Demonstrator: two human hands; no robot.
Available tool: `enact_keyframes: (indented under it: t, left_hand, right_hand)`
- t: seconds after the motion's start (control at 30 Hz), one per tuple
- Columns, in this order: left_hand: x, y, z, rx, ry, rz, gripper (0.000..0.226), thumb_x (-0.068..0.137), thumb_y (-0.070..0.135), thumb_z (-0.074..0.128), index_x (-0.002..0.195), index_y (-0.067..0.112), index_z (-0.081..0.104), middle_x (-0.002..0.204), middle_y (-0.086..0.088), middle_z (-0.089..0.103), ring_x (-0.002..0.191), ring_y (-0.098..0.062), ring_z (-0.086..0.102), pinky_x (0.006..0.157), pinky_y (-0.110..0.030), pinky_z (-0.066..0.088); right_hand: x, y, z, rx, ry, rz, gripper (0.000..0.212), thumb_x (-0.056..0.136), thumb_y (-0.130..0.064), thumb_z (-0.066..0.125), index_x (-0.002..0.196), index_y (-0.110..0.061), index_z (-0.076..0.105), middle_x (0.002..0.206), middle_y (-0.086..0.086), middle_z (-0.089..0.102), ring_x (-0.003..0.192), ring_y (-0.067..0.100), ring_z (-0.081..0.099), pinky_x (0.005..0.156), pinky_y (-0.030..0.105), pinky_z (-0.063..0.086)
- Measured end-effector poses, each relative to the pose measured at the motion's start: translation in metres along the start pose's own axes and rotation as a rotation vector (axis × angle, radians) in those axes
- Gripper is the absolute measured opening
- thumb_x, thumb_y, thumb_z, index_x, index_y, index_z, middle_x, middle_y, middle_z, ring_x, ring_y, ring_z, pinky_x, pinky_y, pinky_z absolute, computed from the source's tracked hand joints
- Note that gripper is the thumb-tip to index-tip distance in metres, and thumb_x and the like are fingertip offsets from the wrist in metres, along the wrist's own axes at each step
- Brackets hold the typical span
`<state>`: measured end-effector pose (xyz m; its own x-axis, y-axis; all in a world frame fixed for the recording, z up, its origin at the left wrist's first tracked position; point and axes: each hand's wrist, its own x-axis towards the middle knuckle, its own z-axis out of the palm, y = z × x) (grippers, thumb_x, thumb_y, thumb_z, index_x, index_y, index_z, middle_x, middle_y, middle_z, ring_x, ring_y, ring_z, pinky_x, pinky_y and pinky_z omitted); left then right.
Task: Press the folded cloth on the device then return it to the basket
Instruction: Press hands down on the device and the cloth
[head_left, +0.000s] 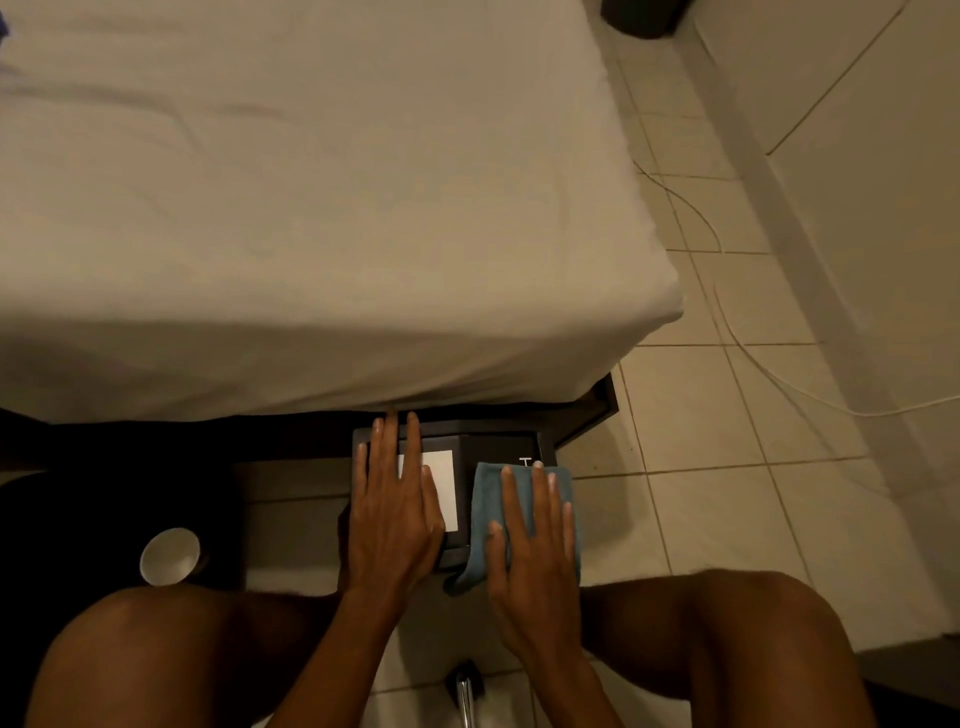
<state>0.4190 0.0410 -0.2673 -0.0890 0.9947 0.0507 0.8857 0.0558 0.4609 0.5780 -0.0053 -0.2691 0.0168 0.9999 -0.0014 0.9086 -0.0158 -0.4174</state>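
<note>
A folded blue cloth (485, 493) is pressed on the right side of a dark device (467, 447) by the flat, straight-fingered right hand (535, 561). The left hand (395, 525) is laid flat beside it. The cloth's overhanging corner could be dragged to the floor (701, 467) by sideways pressure.

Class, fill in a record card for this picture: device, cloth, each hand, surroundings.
device: black box with white label, by the bed
cloth: blue, folded, on the device's right part
left hand: flat on the label side, fingers straight
right hand: flat on the cloth
basket: not in view
nearby: white cup at left
</note>
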Motion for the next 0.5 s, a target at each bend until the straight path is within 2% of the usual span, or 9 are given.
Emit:
enact_keyframes:
  t: [0.07, 0.13, 0.3, 0.4, 0.47, 0.5]
  left_hand:
    - [-0.001, 0.002, -0.001, 0.026, 0.005, 0.002, 0.061, 0.101, 0.035, 0.021, 0.158, 0.015, 0.012, 0.165, -0.013, 0.013, 0.154, -0.022, 0.008, 0.125, -0.038, 0.001]
    - [-0.002, 0.005, -0.003, 0.054, -0.003, 0.003, 0.061, 0.101, 0.035, 0.020, 0.158, 0.014, 0.010, 0.165, -0.013, 0.012, 0.154, -0.023, 0.008, 0.125, -0.040, 0.005]
    - [-0.003, 0.006, -0.005, 0.079, -0.003, -0.004, 0.061, 0.101, 0.033, 0.021, 0.158, 0.013, 0.012, 0.165, -0.014, 0.016, 0.154, -0.024, 0.011, 0.125, -0.043, 0.011]
    - [-0.003, 0.005, -0.005, 0.078, 0.003, -0.006, 0.061, 0.101, 0.033, 0.023, 0.158, 0.013, 0.014, 0.164, -0.014, 0.017, 0.153, -0.023, 0.012, 0.125, -0.042, 0.009]
    - [-0.001, 0.004, -0.004, 0.058, 0.002, -0.005, 0.061, 0.101, 0.034, 0.023, 0.158, 0.014, 0.012, 0.165, -0.013, 0.016, 0.154, -0.022, 0.009, 0.125, -0.039, 0.004]
    - [-0.001, 0.004, -0.004, 0.046, 0.000, -0.007, 0.061, 0.101, 0.034, 0.023, 0.158, 0.014, 0.012, 0.165, -0.012, 0.015, 0.154, -0.021, 0.008, 0.125, -0.038, 0.002]
  right_hand:
    - [0.004, -0.002, -0.003, -0.005, -0.030, 0.019, 0.060, 0.103, -0.054, 0.015, 0.158, -0.032, 0.005, 0.166, 0.005, 0.008, 0.154, 0.020, 0.007, 0.124, 0.041, 0.006]
    - [0.011, -0.001, -0.007, -0.002, -0.038, 0.010, 0.061, 0.103, -0.052, 0.017, 0.158, -0.034, 0.000, 0.167, 0.004, 0.003, 0.154, 0.019, 0.003, 0.123, 0.044, 0.006]
    - [0.029, 0.006, -0.014, 0.087, -0.057, -0.039, 0.061, 0.102, -0.052, 0.019, 0.158, -0.032, 0.007, 0.167, 0.000, -0.004, 0.154, 0.015, -0.005, 0.123, 0.044, 0.004]
    - [0.019, 0.008, -0.013, 0.133, 0.006, -0.045, 0.059, 0.103, -0.047, 0.027, 0.156, -0.030, 0.009, 0.165, 0.005, 0.010, 0.153, 0.023, 0.007, 0.120, 0.048, 0.014]
    - [0.010, 0.005, -0.009, 0.095, 0.033, -0.026, 0.058, 0.104, -0.048, 0.022, 0.156, -0.023, 0.013, 0.162, 0.009, 0.021, 0.150, 0.027, 0.015, 0.120, 0.050, 0.021]
    - [0.008, 0.004, -0.008, 0.061, 0.029, -0.021, 0.058, 0.105, -0.049, 0.017, 0.156, -0.021, 0.014, 0.162, 0.009, 0.022, 0.150, 0.028, 0.016, 0.121, 0.049, 0.020]
